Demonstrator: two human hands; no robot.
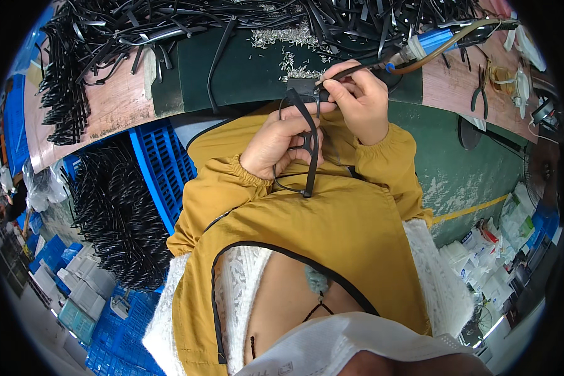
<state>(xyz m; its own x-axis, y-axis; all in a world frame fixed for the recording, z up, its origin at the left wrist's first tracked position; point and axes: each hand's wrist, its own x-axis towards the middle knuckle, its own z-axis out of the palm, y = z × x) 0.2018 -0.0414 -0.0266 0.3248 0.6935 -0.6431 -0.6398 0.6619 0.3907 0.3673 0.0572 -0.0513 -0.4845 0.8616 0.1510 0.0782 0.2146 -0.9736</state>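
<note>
Close to the bench edge, my left hand [276, 141] is closed around a black eyeglasses frame [311, 141]. Its thin rims show beside the fingers, and part of it lies behind them. My right hand [362, 100] pinches a slim black temple arm [349, 72] between thumb and fingers, just above the frame's upper corner. Whether the arm's end touches the frame there is too small to tell. Many small silver screws [288, 39] lie scattered on the dark green mat [197, 69] beyond my hands.
Loose black temple arms [138, 25] heap along the bench's far side. A blue power screwdriver [433, 41] with a brown hose lies at right, near black-handled pliers [480, 94]. Below left, a blue crate [163, 166] stands beside a mass of black frames [116, 213].
</note>
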